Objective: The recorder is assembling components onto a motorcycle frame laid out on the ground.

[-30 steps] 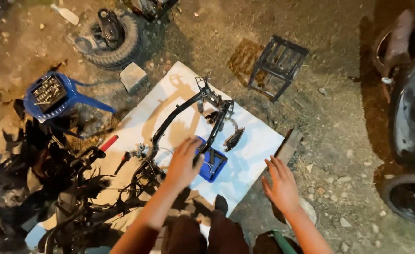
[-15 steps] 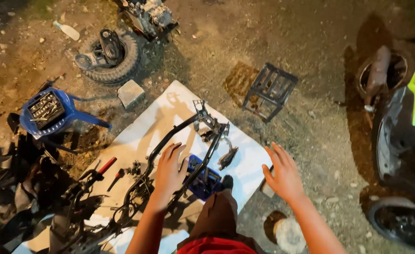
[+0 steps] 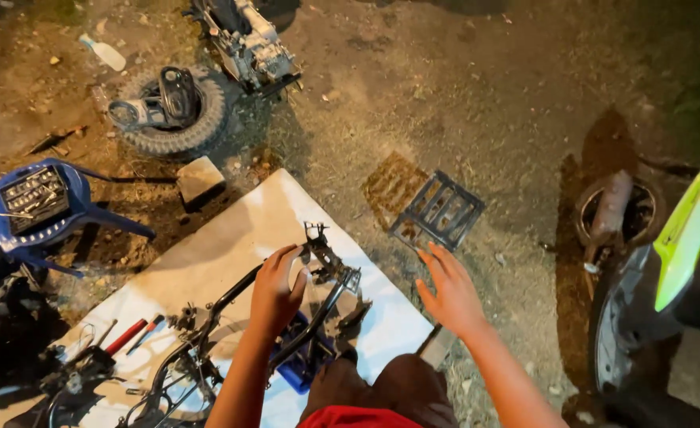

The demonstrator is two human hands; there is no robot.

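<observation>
- The left hand [image 3: 277,292] is wrapped around the upper tube of a black motorcycle frame [image 3: 231,333], fingers curled over it and thumb on the near side, so the hand is closed on the frame.
- The frame lies on a white sheet [image 3: 231,246] spread over the dirt; it runs from the held spot down and left toward the person, and its bracketed front end [image 3: 326,257] sticks out just beyond the fingertips.
- Just under that hold, below the frame tubes, sits a blue container [image 3: 301,366], partly hidden by the frame and the person's knee.
- Left of the grasp and nearer the person, two red-handled tools [image 3: 132,334] lie on the sheet beside a tangle of wiring [image 3: 80,372].
- The right hand [image 3: 451,295] is well to the right of the frame, spread flat with fingers apart, holding nothing, over the sheet's right edge and the dirt.
- Just beyond the right hand's fingertips a black metal rack [image 3: 437,212] lies on the ground.
- Farther left of the held spot stands a blue plastic stool [image 3: 45,208] with a tray of sockets on its seat.
- Beyond the sheet's far edge lies a concrete block [image 3: 201,179], then a knobby tyre [image 3: 168,119] with a part resting in it.
- Farthest away sits an engine [image 3: 248,43].
- Far right, a motorcycle with a green panel [image 3: 687,230].
</observation>
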